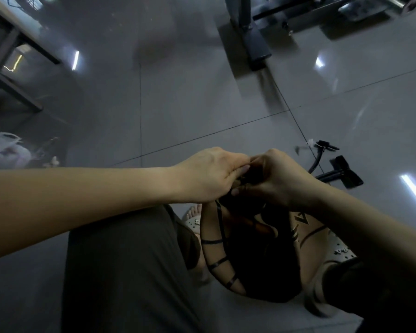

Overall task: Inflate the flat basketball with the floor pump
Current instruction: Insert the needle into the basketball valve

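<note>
The left hand (211, 174) and right hand (277, 182) are together, fingers curled and pinching the dark top fold of the basketball (257, 258) (what sits between the fingertips is too dark to tell). The basketball, limp and creased, hangs between the person's knees above white clogs (339, 252). The pump (341, 175) lies flat on the tiled floor (202, 104) just right of the hands, its hose (317, 162) curling beside it. A white bag (7, 150) lies at the floor's left edge.
</note>
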A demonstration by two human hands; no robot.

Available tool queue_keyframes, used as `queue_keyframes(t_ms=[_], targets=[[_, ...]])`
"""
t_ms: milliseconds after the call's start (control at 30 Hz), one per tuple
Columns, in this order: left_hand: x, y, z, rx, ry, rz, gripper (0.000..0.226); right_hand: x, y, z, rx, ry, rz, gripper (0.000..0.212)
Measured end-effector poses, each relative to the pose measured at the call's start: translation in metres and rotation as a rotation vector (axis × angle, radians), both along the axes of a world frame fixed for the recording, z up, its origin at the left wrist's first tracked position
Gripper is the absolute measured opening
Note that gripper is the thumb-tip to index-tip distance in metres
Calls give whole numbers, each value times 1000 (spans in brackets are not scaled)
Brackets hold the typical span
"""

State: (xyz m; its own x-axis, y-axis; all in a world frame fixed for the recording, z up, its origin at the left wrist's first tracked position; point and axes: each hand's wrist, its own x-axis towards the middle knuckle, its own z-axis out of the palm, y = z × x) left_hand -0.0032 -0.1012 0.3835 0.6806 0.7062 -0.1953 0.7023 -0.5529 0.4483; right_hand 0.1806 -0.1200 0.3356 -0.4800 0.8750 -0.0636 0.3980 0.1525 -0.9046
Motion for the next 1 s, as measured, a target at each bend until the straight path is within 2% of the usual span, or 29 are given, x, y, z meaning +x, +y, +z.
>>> queue_keyframes(t_ms=[133, 300, 467, 567, 633, 733, 833, 1000], targets=[[4, 0, -1, 4, 5, 77, 37, 2, 2, -1, -12, -1, -21, 50], [7, -1, -1, -10, -11, 118, 32, 5, 5, -1, 5, -20, -43, 52], [9, -6, -7, -14, -16, 101, 36, 5, 5, -5, 25, -67, -43, 35], [8, -8, -13, 2, 0, 93, 29, 3, 3, -6, 46, -88, -54, 39], [6, -6, -16, -44, 42, 89, 30, 1, 2, -7, 22, -128, -47, 32], [5, 9, -8, -139, 132, 39, 35, 1, 5, -4, 54, -171, -4, 37], [8, 28, 11, -216, 166, 0, 38, 6, 14, 3, 44, -137, 12, 25], [0, 36, 34, -325, 260, -112, 24, 2, 10, 8, -21, -96, 91, 23]])
